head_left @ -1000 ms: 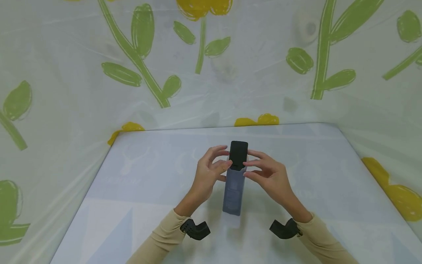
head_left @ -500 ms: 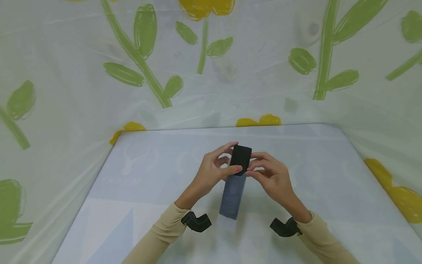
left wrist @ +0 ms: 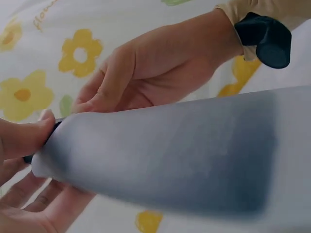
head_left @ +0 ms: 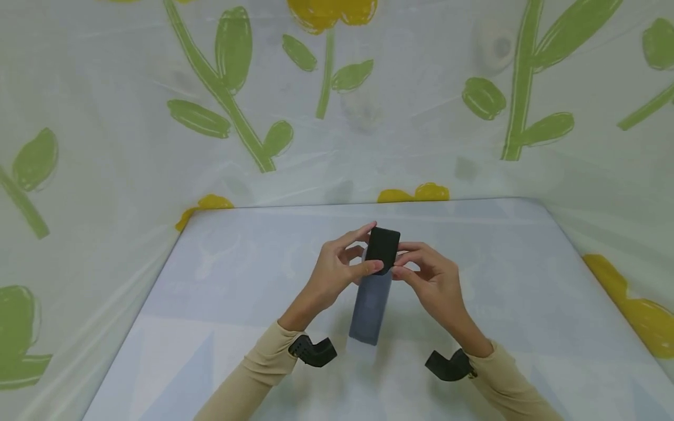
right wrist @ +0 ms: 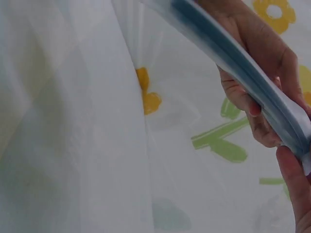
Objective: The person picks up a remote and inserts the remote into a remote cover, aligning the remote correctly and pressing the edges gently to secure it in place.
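Note:
A long, flat, blue-grey sleeve (head_left: 370, 310), cloudy and see-through in the left wrist view, hangs tilted between both hands. From its upper end sticks a black rectangular piece (head_left: 384, 242) with rounded corners. My left hand (head_left: 330, 272) grips that piece, thumb across its face and a finger reaching its top corner. My right hand (head_left: 434, 278) pinches at the opposite edge, where the black piece meets the sleeve mouth. Seen edge-on in the right wrist view, the sleeve (right wrist: 243, 73) shows a darker blue layer inside. What lies deeper in it is blurred.
Under the hands is a pale blue-white tabletop (head_left: 237, 275). Behind it hangs a white sheet (head_left: 400, 134) printed with green leaves and yellow flowers, which also drapes down both sides. Each wrist wears a black camera mount (head_left: 314, 352).
My left thumb has moved from the edge onto the black piece's face. The sleeve's lower end has swung slightly left, and my right fingers have drawn closer together.

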